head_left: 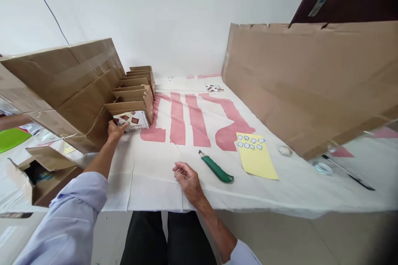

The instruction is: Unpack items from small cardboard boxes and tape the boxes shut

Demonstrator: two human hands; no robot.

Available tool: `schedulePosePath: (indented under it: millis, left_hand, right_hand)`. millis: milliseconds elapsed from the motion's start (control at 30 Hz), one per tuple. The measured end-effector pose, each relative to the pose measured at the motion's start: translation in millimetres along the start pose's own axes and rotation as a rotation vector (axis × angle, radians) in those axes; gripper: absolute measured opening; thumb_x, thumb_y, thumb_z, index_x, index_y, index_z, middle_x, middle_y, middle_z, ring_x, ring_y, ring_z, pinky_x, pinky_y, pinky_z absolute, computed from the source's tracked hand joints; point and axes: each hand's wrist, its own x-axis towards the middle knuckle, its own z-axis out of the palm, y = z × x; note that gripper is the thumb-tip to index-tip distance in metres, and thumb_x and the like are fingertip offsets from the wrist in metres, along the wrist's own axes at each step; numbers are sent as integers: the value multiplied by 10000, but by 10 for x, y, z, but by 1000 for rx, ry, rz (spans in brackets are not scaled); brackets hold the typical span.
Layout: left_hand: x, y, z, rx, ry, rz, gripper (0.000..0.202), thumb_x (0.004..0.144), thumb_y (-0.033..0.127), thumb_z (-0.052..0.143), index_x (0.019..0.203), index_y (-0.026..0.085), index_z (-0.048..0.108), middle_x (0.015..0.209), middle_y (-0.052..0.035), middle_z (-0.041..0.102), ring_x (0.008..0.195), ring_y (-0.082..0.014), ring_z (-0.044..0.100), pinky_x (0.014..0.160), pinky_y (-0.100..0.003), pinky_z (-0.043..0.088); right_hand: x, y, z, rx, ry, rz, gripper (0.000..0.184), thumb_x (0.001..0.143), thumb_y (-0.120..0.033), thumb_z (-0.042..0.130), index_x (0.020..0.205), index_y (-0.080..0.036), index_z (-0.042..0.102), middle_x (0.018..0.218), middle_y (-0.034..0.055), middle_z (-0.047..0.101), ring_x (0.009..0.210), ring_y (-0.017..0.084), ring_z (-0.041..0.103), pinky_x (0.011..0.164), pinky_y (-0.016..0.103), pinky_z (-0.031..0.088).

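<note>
My left hand [115,129] reaches forward and grips the near end of a small white box with red-brown squares [134,120]. That box lies under the front flap of a row of several brown cardboard cartons [137,87]. My right hand [186,178] rests on the white cloth [155,174] near the table's front edge, fingers curled in a loose pinch; nothing shows in it. A green utility knife [216,167] lies just right of that hand.
A yellow sheet with several small blue-rimmed stickers [255,154] lies right of the knife. Big cardboard panels stand at left [65,87] and right [311,78]. An open carton [40,174] sits lower left. A small printed card [214,88] lies far back.
</note>
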Motion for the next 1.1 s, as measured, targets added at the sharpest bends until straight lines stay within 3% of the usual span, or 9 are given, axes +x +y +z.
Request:
schedulePosePath:
  millis: [167, 267, 467, 633, 733, 833, 933, 1000, 1100]
  left_hand:
    - [-175, 204, -108, 50, 134, -3, 752, 733, 361, 892, 1347, 134, 522, 1494, -264, 582, 1498, -417, 541, 1285, -551, 427]
    - [-385, 321, -159, 48, 150, 89, 721, 745, 348, 885, 1340, 136, 538, 1456, -227, 594, 1463, -412, 548, 1269, -563, 447]
    - [-1234, 230, -272, -44, -88, 302, 511, 758, 400, 859, 1186, 196, 667, 1292, -155, 688, 1160, -355, 715, 1080, -547, 607]
    - [-2244, 53, -802, -125, -234, 469, 386, 854, 483, 758, 1154, 241, 734, 1240, -123, 734, 1128, -321, 742, 784, -422, 682]
    - [-2538, 102, -1349, -43, -58, 623, 266, 938, 409, 727, 1159, 262, 748, 1246, -111, 752, 1129, -299, 743, 865, -455, 679]
    - [-2430, 88, -2020, 72, 262, 687, 222, 938, 381, 745, 1120, 254, 757, 1209, -111, 765, 1178, -319, 728, 1044, -531, 629]
    - [-2007, -112, -2655, 123, 463, 491, 331, 866, 421, 787, 1137, 233, 755, 1305, -137, 726, 1278, -361, 680, 1023, -530, 630]
    - [-1642, -301, -2957, 98, 506, 255, 399, 811, 449, 805, 1135, 222, 751, 1329, -145, 699, 1261, -380, 681, 1034, -557, 623]
    - [-1158, -546, -3174, 33, 397, -67, 464, 802, 495, 788, 1148, 191, 730, 1318, -159, 707, 1323, -411, 650, 1160, -599, 543]
  right_hand:
    - [8, -20, 25, -16, 10, -35, 325, 920, -417, 703, 1162, -209, 766, 1077, 83, 792, 840, 188, 669, 802, 339, 584]
    - [-11, -29, 58, -73, 36, -79, 292, 943, -409, 675, 1133, -206, 764, 1038, 83, 795, 852, 200, 694, 785, 332, 596]
    - [-110, -217, -227, -683, 154, -436, 207, 1024, -268, 571, 1126, -238, 748, 1094, 91, 796, 1041, 266, 720, 960, 405, 600]
    - [-160, -381, -890, -882, 297, -405, 238, 968, -250, 624, 1174, -185, 726, 1201, 179, 746, 1168, 358, 609, 1054, 533, 496]
    - [-129, -290, -1211, -1197, 266, -264, 236, 973, -302, 653, 1152, -164, 720, 1151, 188, 733, 1102, 364, 607, 931, 480, 494]
    - [-98, -151, -1376, -1420, 197, -211, 273, 1027, -332, 619, 1207, -151, 716, 1176, 180, 733, 1090, 355, 623, 874, 443, 478]
    - [-58, -85, -1413, -1483, 190, -212, 285, 1055, -316, 571, 1233, -146, 716, 1181, 176, 735, 1095, 347, 639, 871, 433, 471]
    - [9, -86, -1401, -1491, 211, -202, 295, 1057, -310, 555, 1232, -141, 721, 1182, 184, 736, 1105, 348, 646, 882, 435, 471]
    - [147, -110, -1370, -1495, 245, -165, 339, 1060, -321, 528, 1241, -120, 733, 1195, 217, 733, 1120, 369, 646, 875, 454, 473]
